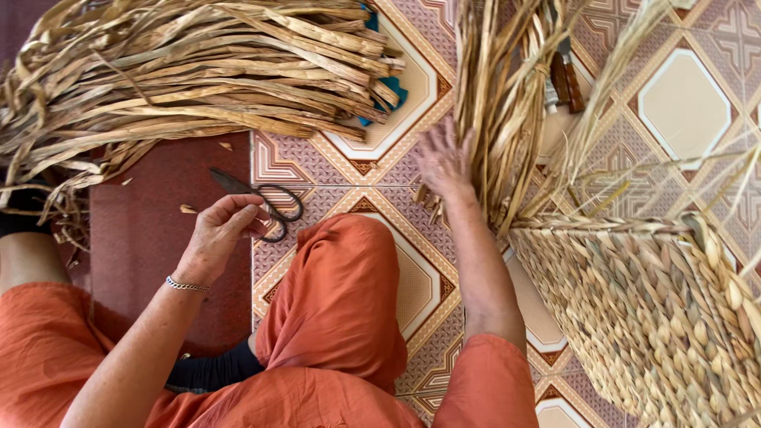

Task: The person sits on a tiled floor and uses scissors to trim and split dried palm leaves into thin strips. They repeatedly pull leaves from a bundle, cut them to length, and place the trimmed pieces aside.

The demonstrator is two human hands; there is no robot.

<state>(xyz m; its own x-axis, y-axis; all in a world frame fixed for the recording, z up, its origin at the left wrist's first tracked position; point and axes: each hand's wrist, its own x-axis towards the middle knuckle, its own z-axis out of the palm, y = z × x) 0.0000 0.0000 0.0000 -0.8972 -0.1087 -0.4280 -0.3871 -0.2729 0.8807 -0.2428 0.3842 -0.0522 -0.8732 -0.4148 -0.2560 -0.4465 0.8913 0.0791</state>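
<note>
The left hand [216, 238] is curled loosely, its fingers [246, 215] bent just beside the dark metal scissors [265, 202] lying on the patterned tiled floor [317, 162]. The right hand [442, 162] is spread, fingers released, against loose dried straw strands [495, 103] rising from the woven straw basket [658, 309].

At the centre left of the frame our left hand [224, 230] curls beside the black scissors [265, 202] lying on the patterned tile floor [682, 103]. Our right hand [444, 166] spreads open against the loose upright strands [499, 103] of the woven basket [650, 309] at lower right. A bundle of dried leaves [190, 71] fills the upper left.
</note>
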